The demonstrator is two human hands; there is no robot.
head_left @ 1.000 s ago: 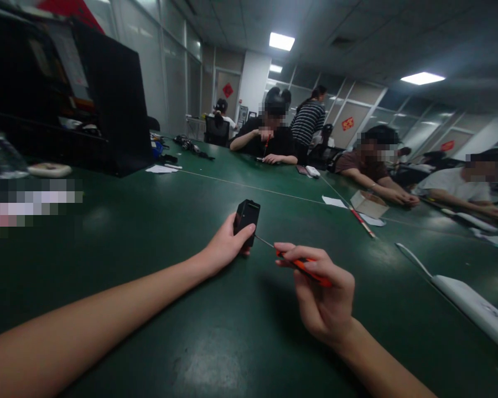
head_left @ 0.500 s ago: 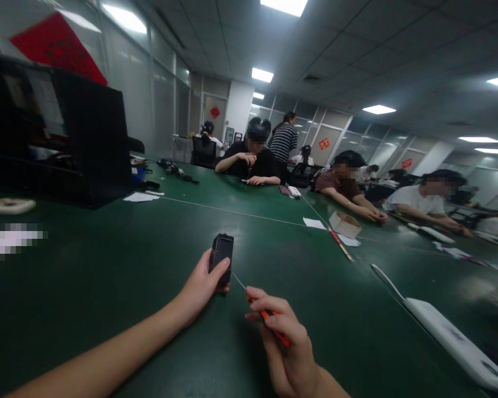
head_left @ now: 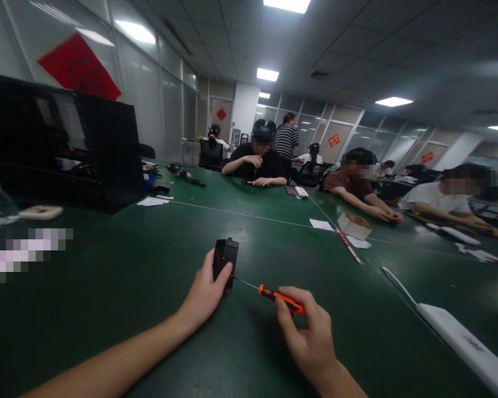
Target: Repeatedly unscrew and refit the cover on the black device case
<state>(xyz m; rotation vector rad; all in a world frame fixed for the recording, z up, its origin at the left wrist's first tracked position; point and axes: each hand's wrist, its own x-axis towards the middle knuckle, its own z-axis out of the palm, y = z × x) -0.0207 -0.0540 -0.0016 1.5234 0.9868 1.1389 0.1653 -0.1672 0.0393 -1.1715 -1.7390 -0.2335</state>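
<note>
My left hand (head_left: 205,288) is closed around a black box-shaped device (head_left: 228,255), thumb on its near side. It is held upright over the green table. Its exact kind does not show. In my right hand (head_left: 309,326) is a screwdriver (head_left: 280,298) with an orange and black handle, gripped between thumb and fingers. The thin shaft points left, and its tip meets the lower right side of the device. Whether the tip sits in a screw is too small to tell.
A white power strip (head_left: 465,340) lies on the green table (head_left: 182,359) at right. Beyond my hands are an open cardboard box (head_left: 354,226), a red stick (head_left: 349,247) and paper (head_left: 321,225). A large black case (head_left: 108,155) stands at left. Several people sit around the table.
The device has turned in my left hand. My right hand has moved right and shifted its hold, leaving more of the screwdriver handle showing. The view has swung slightly left.
</note>
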